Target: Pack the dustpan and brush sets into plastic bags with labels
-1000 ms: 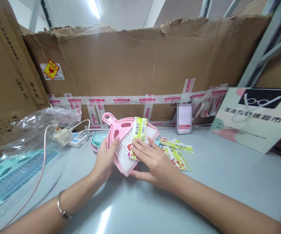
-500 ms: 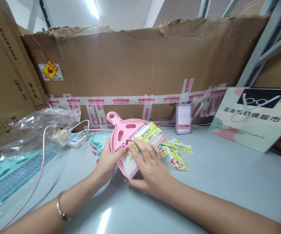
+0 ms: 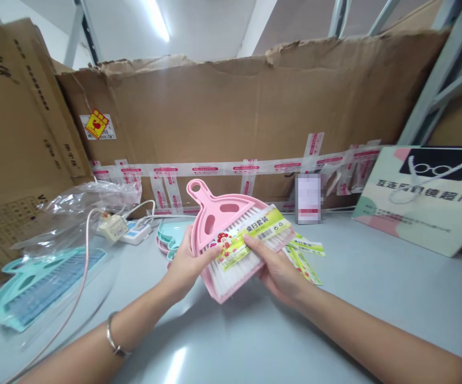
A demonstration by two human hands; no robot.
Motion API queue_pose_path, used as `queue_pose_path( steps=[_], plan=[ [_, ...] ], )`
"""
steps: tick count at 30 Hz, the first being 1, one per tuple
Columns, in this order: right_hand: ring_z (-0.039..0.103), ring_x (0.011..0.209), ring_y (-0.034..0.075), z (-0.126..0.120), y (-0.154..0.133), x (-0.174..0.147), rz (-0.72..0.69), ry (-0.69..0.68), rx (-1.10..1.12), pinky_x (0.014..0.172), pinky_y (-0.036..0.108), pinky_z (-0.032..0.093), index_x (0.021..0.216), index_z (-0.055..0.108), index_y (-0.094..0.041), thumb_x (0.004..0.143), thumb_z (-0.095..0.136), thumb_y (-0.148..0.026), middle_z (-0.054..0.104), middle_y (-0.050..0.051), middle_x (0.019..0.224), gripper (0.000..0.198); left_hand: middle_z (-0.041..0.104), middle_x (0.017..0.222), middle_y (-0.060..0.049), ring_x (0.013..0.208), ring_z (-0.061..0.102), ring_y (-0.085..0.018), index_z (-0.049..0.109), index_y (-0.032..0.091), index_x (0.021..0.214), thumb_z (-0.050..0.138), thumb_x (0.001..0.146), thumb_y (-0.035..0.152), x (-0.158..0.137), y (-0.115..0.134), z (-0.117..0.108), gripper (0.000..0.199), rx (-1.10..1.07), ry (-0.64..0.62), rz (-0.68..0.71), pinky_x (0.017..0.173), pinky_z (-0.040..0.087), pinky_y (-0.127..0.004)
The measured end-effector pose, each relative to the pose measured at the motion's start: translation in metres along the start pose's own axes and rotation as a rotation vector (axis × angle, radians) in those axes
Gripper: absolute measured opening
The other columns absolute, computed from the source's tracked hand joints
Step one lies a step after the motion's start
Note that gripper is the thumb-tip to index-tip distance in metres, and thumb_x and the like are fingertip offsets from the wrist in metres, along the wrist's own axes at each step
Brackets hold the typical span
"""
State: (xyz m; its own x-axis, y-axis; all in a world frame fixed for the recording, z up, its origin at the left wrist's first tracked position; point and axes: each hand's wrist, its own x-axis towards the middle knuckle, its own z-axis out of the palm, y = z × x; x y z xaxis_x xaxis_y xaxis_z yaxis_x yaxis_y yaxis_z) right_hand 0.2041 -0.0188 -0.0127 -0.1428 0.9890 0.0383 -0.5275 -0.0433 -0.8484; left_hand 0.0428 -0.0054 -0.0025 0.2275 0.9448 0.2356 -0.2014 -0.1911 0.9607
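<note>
A pink dustpan with a white-bristled brush nested in it is held tilted above the table. Across the bristles lies a yellow-green printed label card. My left hand grips the dustpan's left side, its thumb on the label's left end. My right hand holds the lower right edge, thumb on the label and the other fingers hidden beneath the pan. Behind my right hand, several similar label cards lie on the table. Turquoise and pink dustpans show partly behind my left hand.
At left, a turquoise dustpan set lies in clear plastic, with a pale cable crossing in front. A power strip sits behind. A phone and a printed board stand before the large cardboard box.
My right hand has moved from lying over the label and bristles to gripping the dustpan's lower right edge, uncovering the label. The view has shifted slightly.
</note>
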Motion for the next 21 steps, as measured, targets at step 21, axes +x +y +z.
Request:
queue_pose_path(
  steps=[21],
  plan=[
    [0.066, 0.088, 0.021, -0.022, -0.041, 0.0, -0.065, 0.267, 0.074, 0.071, 0.03, 0.058, 0.109, 0.057, -0.021, 0.065, 0.073, -0.022, 0.069, 0.003, 0.101, 0.047, 0.067, 0.098, -0.009, 0.1, 0.055, -0.024, 0.062, 0.022, 0.089, 0.043, 0.083, 0.021, 0.037, 0.05, -0.097, 0.02, 1.647, 0.342, 0.783, 0.093, 0.031, -0.042]
  ],
)
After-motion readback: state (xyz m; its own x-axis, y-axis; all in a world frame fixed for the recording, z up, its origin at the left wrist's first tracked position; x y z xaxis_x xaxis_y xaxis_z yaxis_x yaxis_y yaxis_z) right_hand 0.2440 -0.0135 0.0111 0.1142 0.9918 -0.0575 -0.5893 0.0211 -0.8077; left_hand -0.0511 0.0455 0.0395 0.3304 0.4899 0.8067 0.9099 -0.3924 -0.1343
